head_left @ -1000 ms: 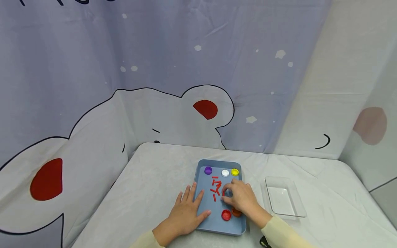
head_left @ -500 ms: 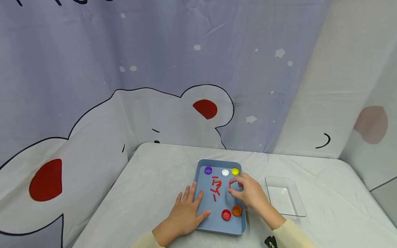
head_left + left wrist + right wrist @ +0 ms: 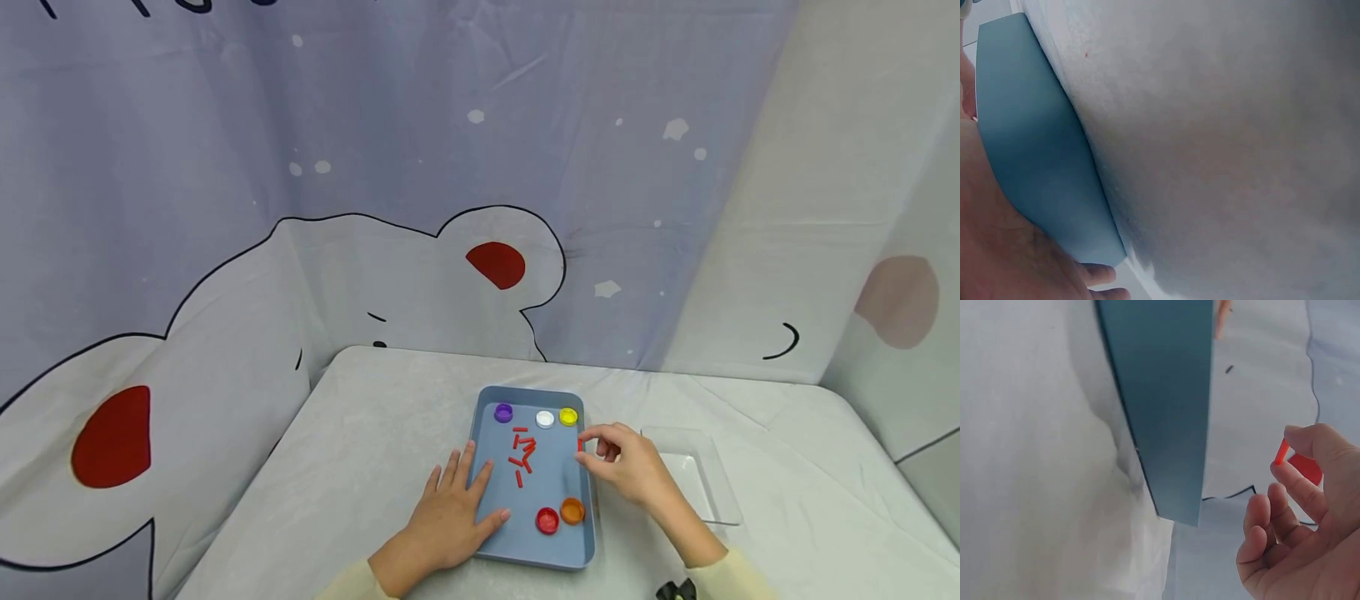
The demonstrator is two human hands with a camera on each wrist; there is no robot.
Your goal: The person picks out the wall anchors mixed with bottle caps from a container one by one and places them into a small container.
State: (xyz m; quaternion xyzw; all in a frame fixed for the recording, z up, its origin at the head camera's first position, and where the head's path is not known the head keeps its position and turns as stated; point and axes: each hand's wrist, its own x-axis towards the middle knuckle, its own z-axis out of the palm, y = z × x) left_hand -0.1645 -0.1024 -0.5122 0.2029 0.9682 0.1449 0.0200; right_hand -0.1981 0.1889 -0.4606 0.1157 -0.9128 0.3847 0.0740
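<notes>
Pinching the red stick (image 3: 580, 446) end to end between thumb and index finger, we hold it in the right hand (image 3: 632, 468) beside the right rim of the tray (image 3: 517, 540), while the left hand (image 3: 448, 515) lies across the left rim, fingers spread. We judge the stick light, stiff and possibly slippery; we grip both ends squarely and squeeze gently.
</notes>
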